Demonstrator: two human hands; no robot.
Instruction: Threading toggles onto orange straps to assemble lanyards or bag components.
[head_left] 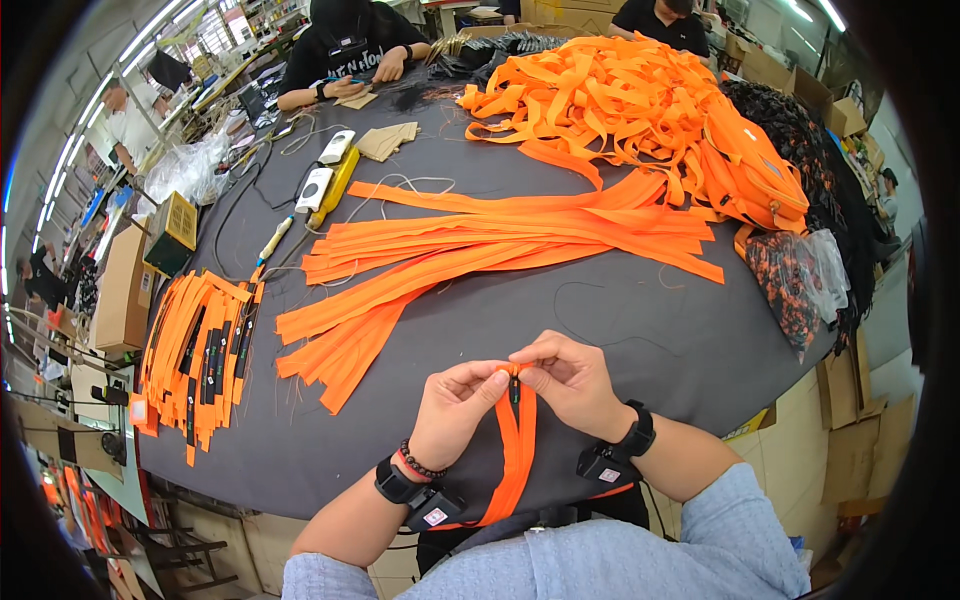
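Near the table's front edge, an orange zipper tape [515, 455] hangs down toward my lap, its upper end pinched between both hands. A small black zipper slider [515, 390] shows just under the fingertips, where the two tape halves part. My left hand [452, 408] is closed, thumb and forefinger gripping the tape's left side. On the right side, my right hand [570, 385] pinches the same end, thumb and finger together. The fingertips of both hands nearly meet and hide the very top of the tape. Ahead lies a fanned bundle of long orange tapes [480, 235].
Short orange strips with black pieces [205, 350] lie at left. A yellow power strip [335, 185], cords and a pale-handled tool [275, 240] sit behind them. Far right are a heaped orange strap pile [600, 95], an orange bag [755, 170] and a plastic bag [800, 280]. Co-workers sit opposite.
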